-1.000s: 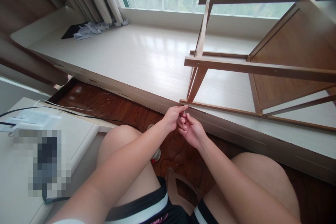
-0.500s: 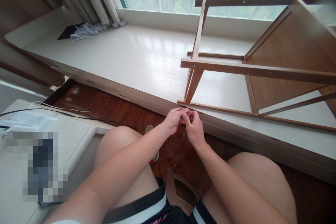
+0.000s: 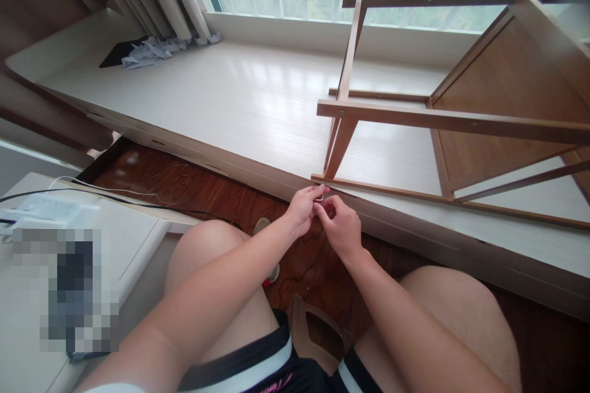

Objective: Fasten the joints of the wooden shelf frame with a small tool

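Note:
A wooden chair point(image 3: 442, 123) lies on its side on the white window platform point(image 3: 239, 98). Its lowest leg point(image 3: 415, 199) runs along the platform's front edge. My left hand point(image 3: 302, 209) and my right hand point(image 3: 338, 224) meet just below the end of that leg. Both pinch a small thin metal piece point(image 3: 321, 194) between their fingertips; I cannot make out what it is. My knees show below the hands.
Crumpled paper point(image 3: 157, 49) and a dark flat item point(image 3: 120, 55) lie at the platform's far left by the curtain. A white table point(image 3: 115, 239) with a power strip point(image 3: 41, 209) and cables stands at my left. Dark wood floor point(image 3: 184, 184) lies between.
My hands have stayed at the leg's end, fingers shifting on the small piece. The right hand turned over and back. The view drifted slightly.

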Available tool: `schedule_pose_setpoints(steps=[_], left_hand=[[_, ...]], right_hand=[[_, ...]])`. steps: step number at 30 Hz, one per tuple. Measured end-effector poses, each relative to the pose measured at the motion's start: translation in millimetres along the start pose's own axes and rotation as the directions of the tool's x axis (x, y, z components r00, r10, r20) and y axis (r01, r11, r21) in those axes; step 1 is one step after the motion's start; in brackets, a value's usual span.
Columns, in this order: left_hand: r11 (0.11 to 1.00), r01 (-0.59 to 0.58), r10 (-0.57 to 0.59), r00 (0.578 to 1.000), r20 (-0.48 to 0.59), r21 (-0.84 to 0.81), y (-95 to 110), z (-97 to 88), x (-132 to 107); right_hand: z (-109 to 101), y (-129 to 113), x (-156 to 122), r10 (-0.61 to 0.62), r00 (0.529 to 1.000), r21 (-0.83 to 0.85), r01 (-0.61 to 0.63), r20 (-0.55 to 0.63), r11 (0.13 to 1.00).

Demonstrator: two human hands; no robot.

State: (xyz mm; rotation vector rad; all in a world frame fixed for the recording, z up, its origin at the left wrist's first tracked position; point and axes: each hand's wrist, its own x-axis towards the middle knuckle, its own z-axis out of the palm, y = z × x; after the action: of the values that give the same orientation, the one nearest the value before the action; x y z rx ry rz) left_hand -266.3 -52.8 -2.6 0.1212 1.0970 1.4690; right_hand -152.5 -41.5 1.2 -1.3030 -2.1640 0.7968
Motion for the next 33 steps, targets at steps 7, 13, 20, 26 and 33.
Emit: schedule_pose_setpoints(steps=[7, 13, 20, 26, 33], left_hand=[[0.999, 0.035, -0.035, 0.999, 0.004, 0.004, 0.5, -1.3, 2.8], [1.000, 0.020, -0.020, 1.000, 0.007, 0.007, 2.6, 0.1, 3.9], [1.000, 0.022, -0.022, 1.000, -0.010, 0.005, 5.7, 1.8, 3.0], [1.000, 0.012, -0.011, 0.999, 0.031, -0.014, 5.5, 1.2, 5.3], [1.000, -0.001, 0.001, 0.999, 0.032, -0.010, 4.8, -1.1, 7.8]], right_hand=[[1.0, 0.5, 2.5, -0.030, 0.998, -0.072, 0.027, -0.051, 0.997], [2.7, 2.1, 3.4, -0.082, 0.995, -0.154, 0.073, -0.057, 0.985], [5.4, 0.5, 5.9, -0.123, 0.986, -0.201, 0.099, -0.109, 0.975], [6.7, -2.4, 9.4, -0.164, 0.980, -0.233, 0.135, -0.109, 0.963], [10.0, -6.5, 13.0, -0.204, 0.973, -0.286, 0.166, -0.108, 0.944]])
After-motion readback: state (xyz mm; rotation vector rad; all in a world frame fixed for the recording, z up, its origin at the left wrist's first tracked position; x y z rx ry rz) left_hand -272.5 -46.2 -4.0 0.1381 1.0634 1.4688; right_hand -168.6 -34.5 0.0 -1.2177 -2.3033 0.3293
